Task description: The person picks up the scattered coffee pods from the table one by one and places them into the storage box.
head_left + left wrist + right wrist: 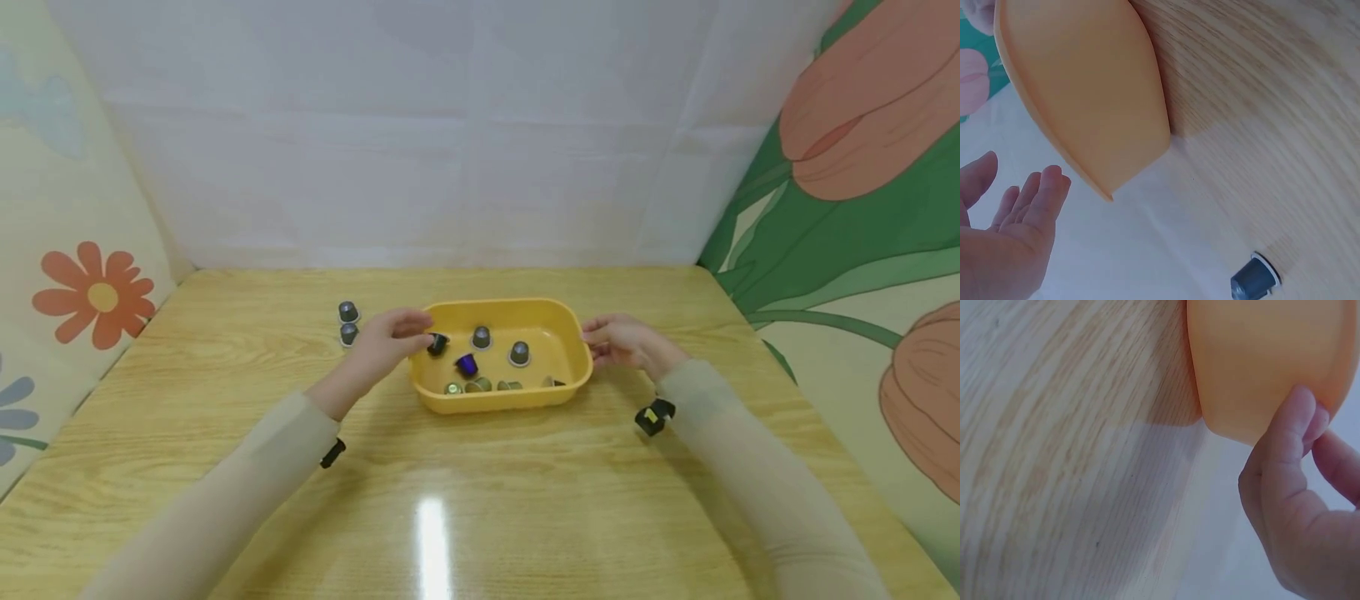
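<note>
A yellow plastic bin [501, 403] stands on the wooden table with several coffee capsules inside, among them a purple capsule [467, 365] and grey capsules [482, 337]. My left hand [390, 340] is over its left rim, a black capsule [438, 343] showing just beyond the thumb tip. In the left wrist view the fingers of that hand [1046, 194] are loosely extended beside the rim, with nothing between them and the thumb. On the opposite side, my right hand [621, 340] pinches the bin's rim; the right wrist view shows fingers [1285, 440] against the outer wall.
Two dark grey capsules [348, 312] stand on the table left of the bin, close to my left hand. A white cloth wall [405, 167] rises behind the table [525, 492], with flower-printed panels [847, 208] on both sides.
</note>
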Demonstrator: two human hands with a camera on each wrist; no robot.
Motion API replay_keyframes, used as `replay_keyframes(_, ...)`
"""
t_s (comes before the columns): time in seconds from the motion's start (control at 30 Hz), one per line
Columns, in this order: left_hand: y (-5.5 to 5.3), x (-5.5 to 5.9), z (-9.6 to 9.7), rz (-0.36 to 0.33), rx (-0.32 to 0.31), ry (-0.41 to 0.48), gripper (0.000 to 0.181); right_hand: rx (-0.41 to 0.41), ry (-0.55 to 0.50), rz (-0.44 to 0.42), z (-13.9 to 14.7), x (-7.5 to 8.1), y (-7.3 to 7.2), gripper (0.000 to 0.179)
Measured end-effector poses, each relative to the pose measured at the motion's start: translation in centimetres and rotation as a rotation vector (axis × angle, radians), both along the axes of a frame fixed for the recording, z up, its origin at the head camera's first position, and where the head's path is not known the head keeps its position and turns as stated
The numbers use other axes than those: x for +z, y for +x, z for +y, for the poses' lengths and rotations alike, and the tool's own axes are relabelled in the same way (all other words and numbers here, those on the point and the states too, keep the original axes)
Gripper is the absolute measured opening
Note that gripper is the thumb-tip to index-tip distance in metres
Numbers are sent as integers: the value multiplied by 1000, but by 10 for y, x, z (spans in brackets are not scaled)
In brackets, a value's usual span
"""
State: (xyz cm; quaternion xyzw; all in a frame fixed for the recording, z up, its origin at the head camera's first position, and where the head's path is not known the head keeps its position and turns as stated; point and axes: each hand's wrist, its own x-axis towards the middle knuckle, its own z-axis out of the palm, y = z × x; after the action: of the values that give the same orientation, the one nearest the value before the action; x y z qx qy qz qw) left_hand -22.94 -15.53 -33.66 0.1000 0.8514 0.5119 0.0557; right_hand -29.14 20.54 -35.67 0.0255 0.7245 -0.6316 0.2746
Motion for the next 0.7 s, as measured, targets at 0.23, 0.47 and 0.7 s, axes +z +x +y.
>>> replay_keyframes(0.23,10,-2,-13,115,44,-14,42,-3,0,1,0,0,0,20)
replay_keyframes(0.47,15,-5,-29,138,100,-12,45,-10,11,6,0,0,0,17)
replay_keyframes(0.7,20,-7,-41,178,156,-83,51,-9,10,9,0,0,0,18)
